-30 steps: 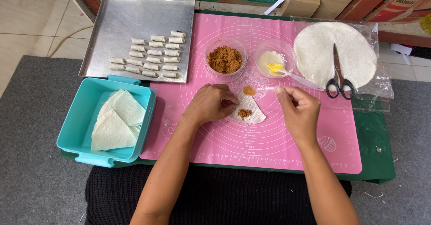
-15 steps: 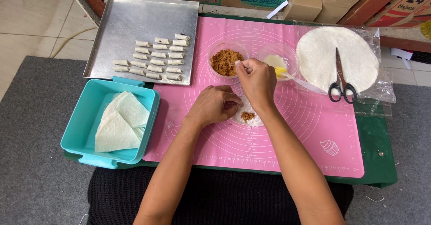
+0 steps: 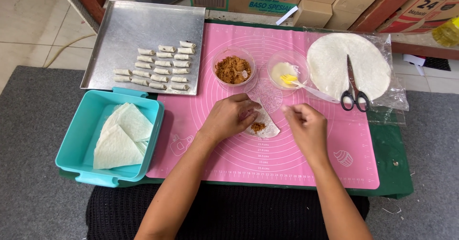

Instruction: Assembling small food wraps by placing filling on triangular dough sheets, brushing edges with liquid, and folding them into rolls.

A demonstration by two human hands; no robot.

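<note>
My left hand (image 3: 230,117) rests on the left edge of a small white wrapper piece (image 3: 264,123) on the pink mat (image 3: 287,149), fingers curled over it. A small heap of brown filling (image 3: 258,126) sits on the wrapper. My right hand (image 3: 306,127) hovers just right of the wrapper, fingertips pinched together, nothing visible in them. Behind the hands stand a clear cup of brown filling (image 3: 233,69) with a small spoon in it, and a clear cup of pale paste (image 3: 286,72) with a yellow-bristled brush (image 3: 311,89).
A metal tray (image 3: 124,34) at the back left holds several small rolled pieces (image 3: 160,70). A teal box (image 3: 81,139) at the left holds folded white wrappers (image 3: 119,137). Round wrappers on plastic (image 3: 334,60) with scissors (image 3: 354,89) lie at the back right. Cardboard boxes (image 3: 334,0) line the far edge.
My right hand reached to the filling cup half a second ago and has come back to the right of the wrapper. My left hand stayed on the wrapper.
</note>
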